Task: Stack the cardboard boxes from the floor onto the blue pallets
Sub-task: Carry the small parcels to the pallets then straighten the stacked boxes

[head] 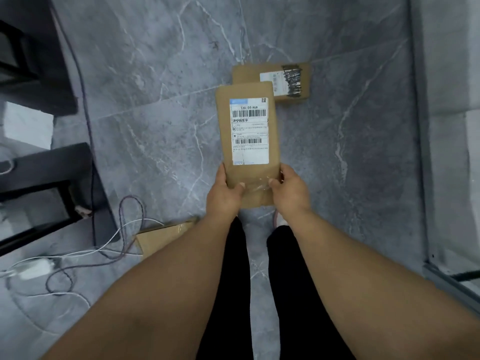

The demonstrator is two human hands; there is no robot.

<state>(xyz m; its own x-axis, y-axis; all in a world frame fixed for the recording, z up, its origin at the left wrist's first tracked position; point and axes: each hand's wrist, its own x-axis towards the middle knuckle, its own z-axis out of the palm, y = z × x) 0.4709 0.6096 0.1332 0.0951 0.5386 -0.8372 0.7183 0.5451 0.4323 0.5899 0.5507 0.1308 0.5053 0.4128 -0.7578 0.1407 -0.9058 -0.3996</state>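
Cardboard box, long and flat, held out over the grey marbled floor by both hands at its near end. Left hand grips the near left corner, thumb curled onto the top face; right hand grips the near right corner likewise, thumb on the clear tape. White shipping label faces up, and the far end of the box projects unsupported.

Second cardboard box lies on the floor just beyond, partly hidden by the held one, its own label scribbled over in black. Third cardboard box lies on the floor near left, behind the left forearm. Loose cables and a white adapter lie on the floor at near left, beside dark furniture. No blue pallet is in view, so the carry appears to be at its start.

Likely hazards, as judged from this arrangement:
- Grip at one end only: the far end could sag or the box could pivot out of the thumbs, more so where the right thumb sits on smooth tape.
- Cables near the feet: a step toward the near left could snag them.
- Boxes on the floor: either could be kicked or trodden on during the turn toward the pallets.
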